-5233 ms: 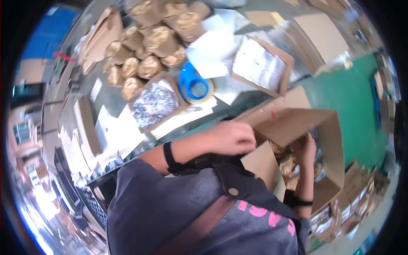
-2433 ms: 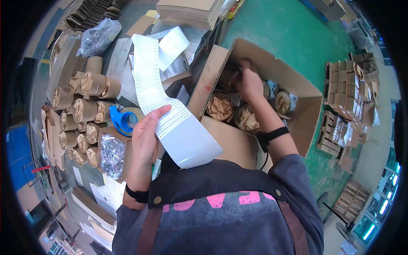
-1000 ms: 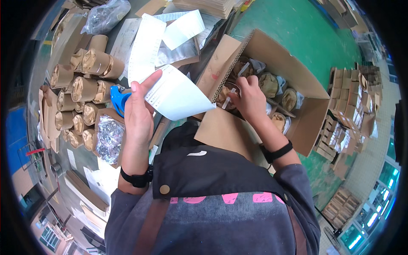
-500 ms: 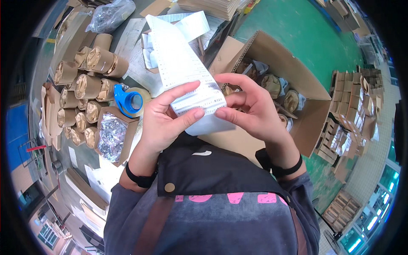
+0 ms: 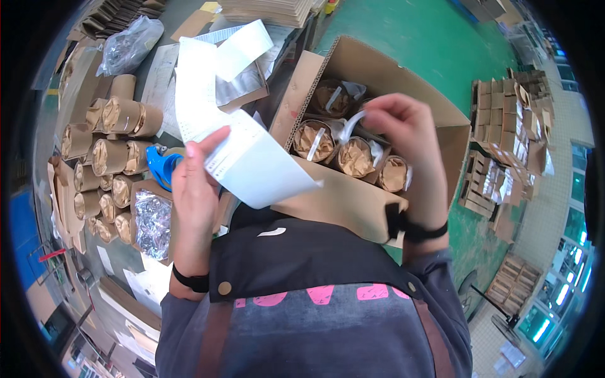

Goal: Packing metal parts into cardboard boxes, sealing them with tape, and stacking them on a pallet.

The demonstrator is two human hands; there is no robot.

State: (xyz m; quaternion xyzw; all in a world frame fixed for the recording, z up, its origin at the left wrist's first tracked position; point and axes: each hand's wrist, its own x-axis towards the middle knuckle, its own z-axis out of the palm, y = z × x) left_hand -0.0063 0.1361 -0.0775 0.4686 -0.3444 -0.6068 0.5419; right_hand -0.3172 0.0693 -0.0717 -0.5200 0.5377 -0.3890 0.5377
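Observation:
A long white strip of printed labels (image 5: 252,157) is pinched in my left hand (image 5: 196,189), thumb on top, and its loose end curls toward my chest. The strip runs back over a small open carton (image 5: 252,97) on the table. Above the large cardboard box (image 5: 416,82), my right hand (image 5: 403,120) is closed, fingertips together on a thin white label (image 5: 350,128), slightly blurred. Beneath it, several paper-wrapped rolls (image 5: 356,157) stand in the box with crumpled brown tops. Narrow white labels (image 5: 316,143) lie across some of them.
A blue tape dispenser (image 5: 162,167) sits left of my left hand. Brown wrapped rolls (image 5: 108,156) are stacked farther left, near a carton of clear plastic bags (image 5: 153,220). Stacked cardboard (image 5: 265,9) lies at the back; pallets of flattened boxes (image 5: 504,132) stand right on the green floor.
My hands have parted. The right one has moved right over the box with a small label, while the left has shifted left with the label strip. The view has turned, showing more rolls.

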